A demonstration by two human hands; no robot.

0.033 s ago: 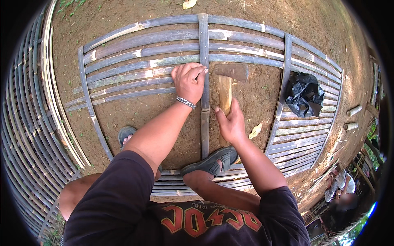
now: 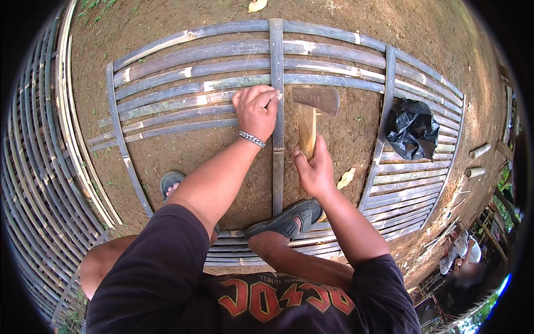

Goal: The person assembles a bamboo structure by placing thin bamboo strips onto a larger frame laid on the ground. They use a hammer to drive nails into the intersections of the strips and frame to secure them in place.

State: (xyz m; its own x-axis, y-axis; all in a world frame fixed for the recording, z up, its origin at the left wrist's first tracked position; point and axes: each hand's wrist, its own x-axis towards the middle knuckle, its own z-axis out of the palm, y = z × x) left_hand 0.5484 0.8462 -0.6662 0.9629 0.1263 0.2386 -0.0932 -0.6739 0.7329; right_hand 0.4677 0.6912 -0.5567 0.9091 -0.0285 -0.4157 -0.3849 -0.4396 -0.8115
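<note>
My right hand (image 2: 315, 170) is wrapped round the wooden handle of an axe (image 2: 316, 101), whose dark, worn metal head is just right of the middle crosspiece. The fingers of my left hand (image 2: 257, 113) are pinched together at the left edge of that bamboo crosspiece (image 2: 277, 128), next to the end of a slat (image 2: 192, 101). A small pale spot shows at the fingertips; what they hold is too small to make out. The bamboo slat panel (image 2: 236, 54) lies flat on the ground, its slats fixed across three upright strips.
A crumpled black plastic bag (image 2: 413, 129) rests on the panel's right side. My sandalled foot (image 2: 286, 220) is on the near slats. Another slatted bamboo panel (image 2: 33, 183) lies at the left. Two cut bamboo pieces (image 2: 479, 150) and a person (image 2: 461, 247) are at the right.
The axe head has shifted slightly to the right and tilted, with my right hand still round the handle. My left hand has stayed in place.
</note>
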